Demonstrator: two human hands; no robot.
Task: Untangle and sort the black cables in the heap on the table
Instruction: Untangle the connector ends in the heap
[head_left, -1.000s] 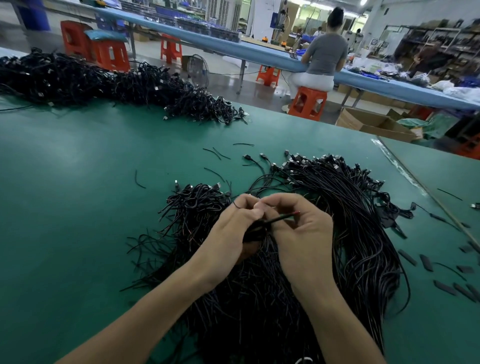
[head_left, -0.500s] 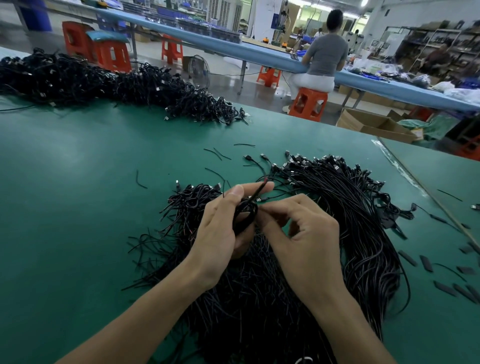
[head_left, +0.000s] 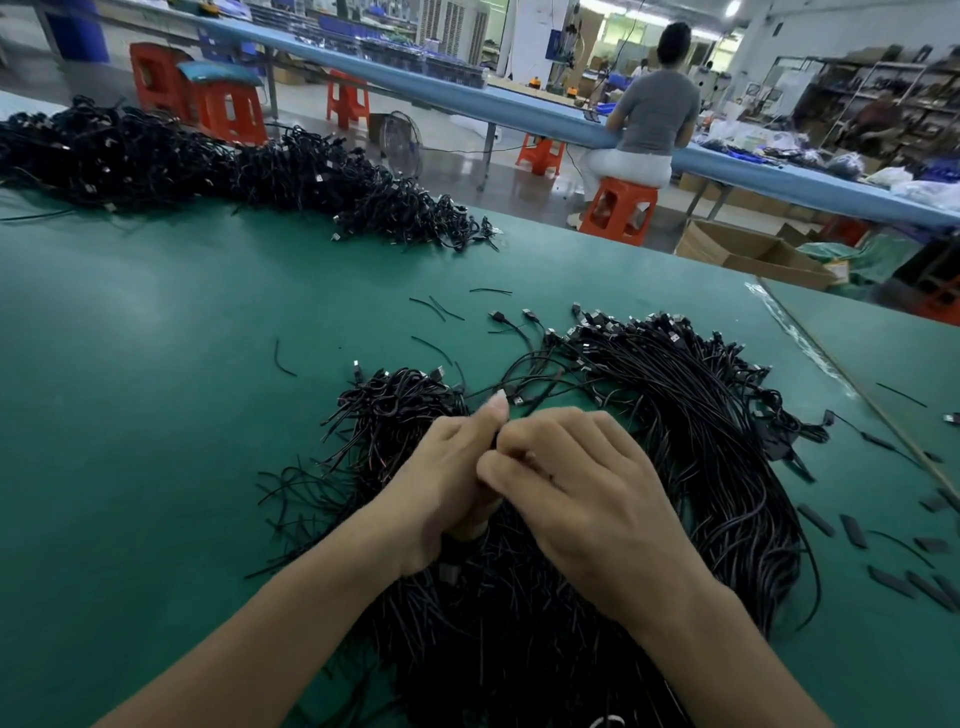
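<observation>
the heap (head_left: 519, 613) of black cables is spread on the green table (head_left: 156, 374), right in front of the person and under both hands. on its right side a band of cables (head_left: 696, 415) is laid roughly parallel, plugs at the far end, so that part is judged as already straightened. the left clump (head_left: 395, 410) and the near part are seen as crossed and looped, judged not yet sorted.

one cable (head_left: 460, 543) is gripped in the left hand (head_left: 447, 483), fingers curled round it, most of it hidden by the palm. the right hand (head_left: 587, 499) is pressed against the left with fingers curled; what is pinched, if anything, cannot be told.

short bits (head_left: 439, 307) are scattered just beyond the heap, and flat strips (head_left: 852, 530) are scattered to the right.

a far pile (head_left: 156, 156) of more black cables is stretched along the far edge, well apart, and looks tangled; much work is judged to be left.

beyond the table a person (head_left: 654, 109) is seated on an orange stool (head_left: 618, 208), back turned, with a cardboard box (head_left: 727, 249) on the floor nearby.
</observation>
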